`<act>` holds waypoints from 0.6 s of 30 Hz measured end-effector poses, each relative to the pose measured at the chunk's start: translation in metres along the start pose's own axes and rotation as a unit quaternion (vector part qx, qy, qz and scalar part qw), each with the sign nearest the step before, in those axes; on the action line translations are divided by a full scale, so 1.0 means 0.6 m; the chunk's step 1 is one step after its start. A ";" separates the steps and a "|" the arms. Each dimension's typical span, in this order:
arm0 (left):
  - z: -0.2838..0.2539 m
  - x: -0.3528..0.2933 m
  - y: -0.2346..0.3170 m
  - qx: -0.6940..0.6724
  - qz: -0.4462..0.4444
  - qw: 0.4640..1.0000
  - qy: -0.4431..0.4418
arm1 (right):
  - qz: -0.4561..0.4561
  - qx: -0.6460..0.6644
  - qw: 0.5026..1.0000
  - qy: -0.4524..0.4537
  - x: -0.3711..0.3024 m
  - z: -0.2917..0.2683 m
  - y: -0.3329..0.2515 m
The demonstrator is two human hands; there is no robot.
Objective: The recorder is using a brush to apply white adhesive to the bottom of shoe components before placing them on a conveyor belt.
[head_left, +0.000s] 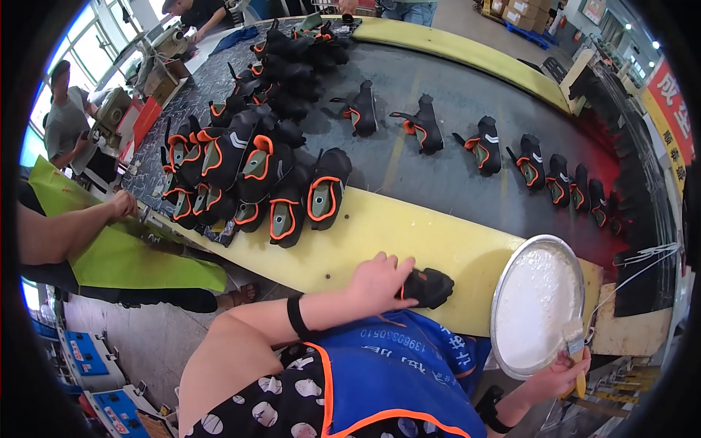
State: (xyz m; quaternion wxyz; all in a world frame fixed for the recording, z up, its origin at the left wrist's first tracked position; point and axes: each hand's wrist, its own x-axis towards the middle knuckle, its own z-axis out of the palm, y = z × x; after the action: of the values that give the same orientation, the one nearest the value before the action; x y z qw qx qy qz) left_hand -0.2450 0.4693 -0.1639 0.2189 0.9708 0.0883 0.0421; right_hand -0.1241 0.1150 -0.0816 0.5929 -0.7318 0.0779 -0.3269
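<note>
My left hand (381, 281) is closed around the heel end of a black shoe upper (432, 288) with a bit of orange trim. The shoe lies at the near edge of the yellow board (409, 230), against my blue apron. At the right, my right hand (561, 377) grips a yellow-handled brush (575, 337). Its bristles rest at the rim of a round metal pan (495, 321) that holds white liquid glue (537, 303).
A pile of black shoe uppers (252, 164) with orange trim fills the left of the table. Several more stand in a row on the dark conveyor belt (431, 175), leading into a red-lit opening (621, 197). Someone in a green apron (139, 252) stands at the left; others work farther back.
</note>
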 end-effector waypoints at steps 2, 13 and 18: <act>-0.038 0.037 -0.026 -0.070 -0.082 0.989 -0.096 | 0.038 0.056 0.998 -0.010 0.003 0.000 -0.004; -0.034 0.002 -0.058 -0.055 -0.100 0.990 -0.088 | 0.190 0.236 0.951 -0.061 0.011 -0.012 0.053; 0.000 0.025 -0.073 -0.560 -0.165 0.792 -0.178 | 0.070 -0.042 0.972 -0.219 0.001 0.011 0.059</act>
State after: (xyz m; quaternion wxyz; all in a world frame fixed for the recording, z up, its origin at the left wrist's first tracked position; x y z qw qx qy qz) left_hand -0.2369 0.5111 -0.1823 0.7396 0.6394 0.1675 -0.1267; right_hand -0.1102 0.1103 -0.1144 0.5854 -0.8028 0.0112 -0.1126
